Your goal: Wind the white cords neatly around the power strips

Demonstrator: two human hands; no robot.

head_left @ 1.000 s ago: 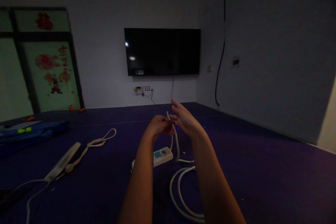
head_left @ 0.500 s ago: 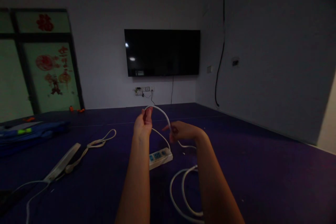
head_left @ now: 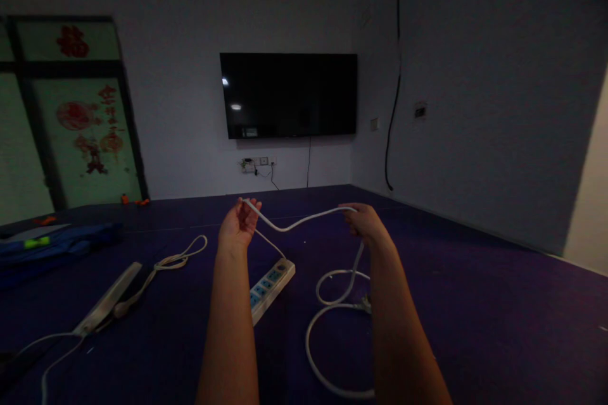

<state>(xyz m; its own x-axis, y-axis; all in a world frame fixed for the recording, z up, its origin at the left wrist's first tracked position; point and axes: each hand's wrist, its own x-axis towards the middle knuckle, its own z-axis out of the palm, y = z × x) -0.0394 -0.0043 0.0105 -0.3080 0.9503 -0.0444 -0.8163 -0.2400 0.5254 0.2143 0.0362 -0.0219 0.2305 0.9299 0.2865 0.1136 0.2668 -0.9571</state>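
Note:
A white power cord [head_left: 294, 225] sags between my two raised hands. My left hand [head_left: 241, 223] holds it near the fingertips, with the fingers curled. From there the cord drops to a white power strip [head_left: 272, 290] with blue sockets, partly hidden behind my left forearm. My right hand [head_left: 361, 220] is closed around the cord farther along. Below that hand the cord hangs down and lies in loose loops on the dark purple surface. Its plug [head_left: 365, 304] shows beside my right forearm, which partly covers it.
To the left lies a second white power strip [head_left: 108, 299] with a bundled cord [head_left: 177, 261]. Blue cloth [head_left: 66, 240] with a yellow-green patch rests at the far left. Small orange objects [head_left: 142, 202] lie near the door. A television [head_left: 289, 95] hangs on the far wall.
My hands have moved apart, the left one leftward and the right one rightward and up. The cord between them went from an arch to a sagging span. The nearer power strip has turned.

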